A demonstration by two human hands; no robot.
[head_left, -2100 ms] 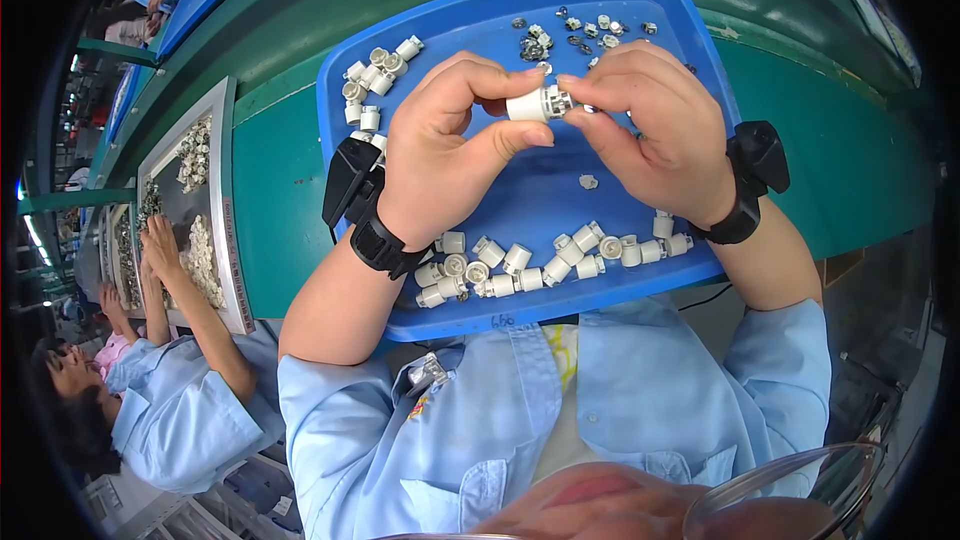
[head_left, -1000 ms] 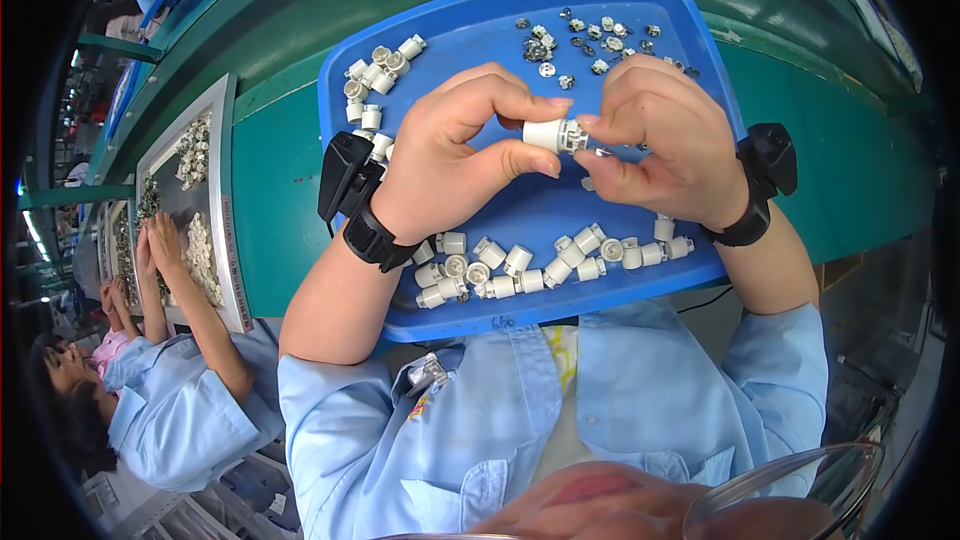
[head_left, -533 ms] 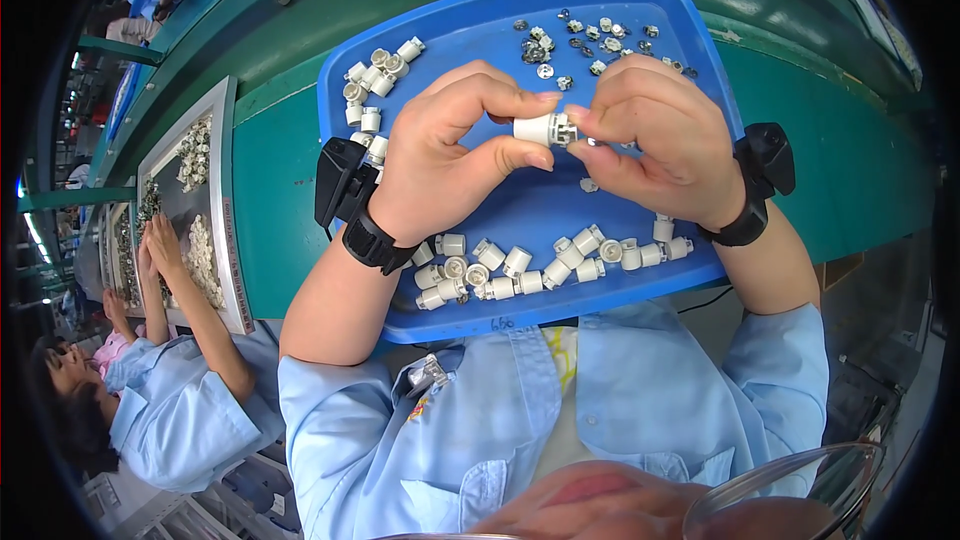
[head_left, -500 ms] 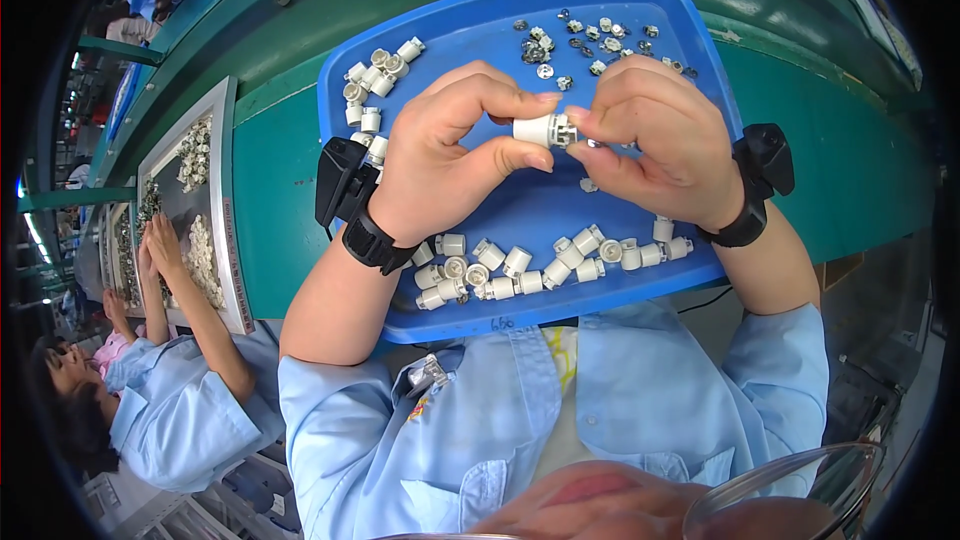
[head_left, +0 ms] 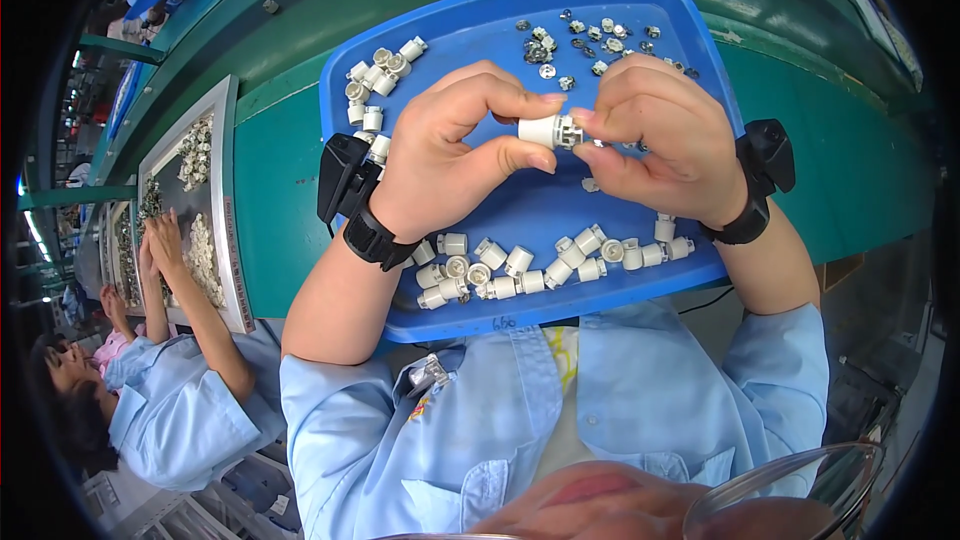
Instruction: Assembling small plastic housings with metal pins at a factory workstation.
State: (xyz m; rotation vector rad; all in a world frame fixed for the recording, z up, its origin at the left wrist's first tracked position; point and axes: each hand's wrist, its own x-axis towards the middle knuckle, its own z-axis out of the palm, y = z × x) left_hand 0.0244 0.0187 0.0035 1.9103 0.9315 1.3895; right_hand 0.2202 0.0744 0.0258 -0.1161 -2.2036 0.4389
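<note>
White plastic cylinder (head_left: 541, 130) sits pinched between our two hands, held above the middle of the blue tray (head_left: 640, 15). From the head view, we see our left hand (head_left: 450, 155) closed around its left end, thumb underneath and forefinger curled over the top. Our right hand (head_left: 660, 145) meets it from the other side, fingertips closed on a small metal piece (head_left: 572, 132) at the cylinder's right end; whether that piece is fully seated in the cylinder we cannot tell. Both hands wear black wrist bands, the left one (head_left: 350, 195) with a boxy black unit on it, the right one (head_left: 760, 175) much the same.

Below our hands, nearer our body, a loose row of similar white cylinders (head_left: 540, 265) lies along the tray's near edge. Beyond our left hand, toward the tray's far left corner, a smaller cluster of white cylinders (head_left: 380, 75) rests. Beyond our right hand, at the far side, small metal parts (head_left: 590, 40) are scattered. One more small piece (head_left: 591, 184) lies on the tray just beneath our right hand.

The tray rests on a green surface (head_left: 280, 200). Well off to the left of our left hand, another person in a light blue shirt (head_left: 175, 410) reaches both hands to a grey tray (head_left: 225, 190) filled with pale parts.
</note>
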